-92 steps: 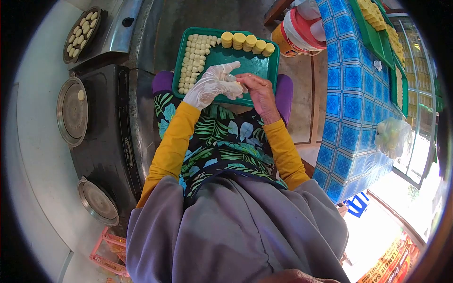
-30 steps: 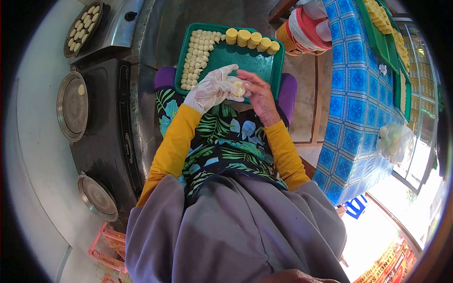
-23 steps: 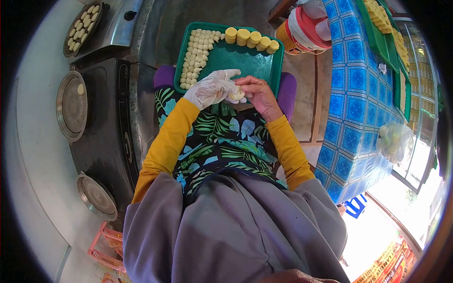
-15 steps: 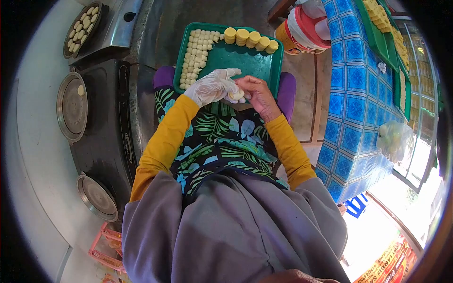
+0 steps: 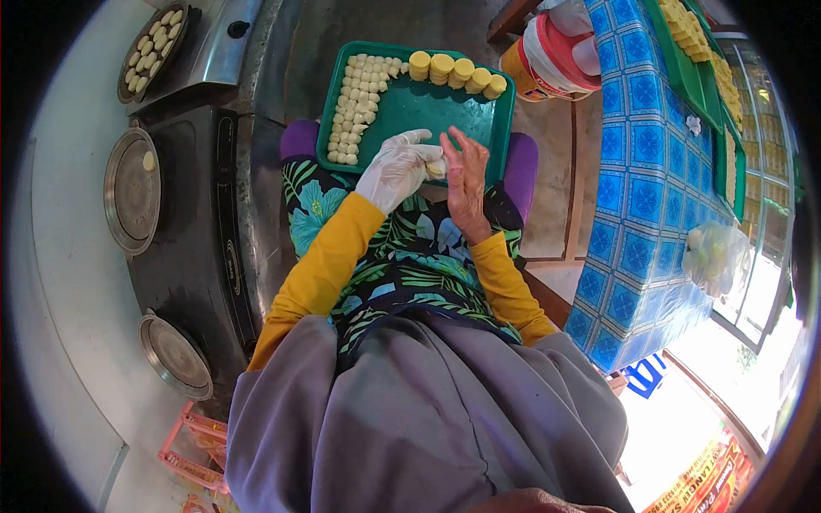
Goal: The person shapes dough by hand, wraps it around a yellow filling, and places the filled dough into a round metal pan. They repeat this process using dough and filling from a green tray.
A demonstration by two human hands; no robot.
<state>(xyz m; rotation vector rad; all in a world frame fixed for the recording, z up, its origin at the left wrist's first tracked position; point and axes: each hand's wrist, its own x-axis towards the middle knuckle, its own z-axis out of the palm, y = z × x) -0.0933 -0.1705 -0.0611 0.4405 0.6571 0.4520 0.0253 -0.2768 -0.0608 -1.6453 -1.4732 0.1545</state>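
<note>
My left hand, in a thin white glove, is closed around a small pale piece of dough at its fingertips. Close against that piece is my bare right hand, its fingers stretched out and somewhat apart. Both hands are over the near edge of a green tray, which lies across my lap. Rows of pale dough balls fill the tray's left side. Stacks of round yellow discs line its far right edge.
At left, a black stove bears round metal pans. Beyond it stands a dark pan of oval dough pieces. A blue-clothed table on the right carries green trays. A red-lidded bucket sits beside the table.
My right hand's fingers have gone from pinching at the dough to stretched out and upright. My left hand has shifted slightly right, still holding the dough.
</note>
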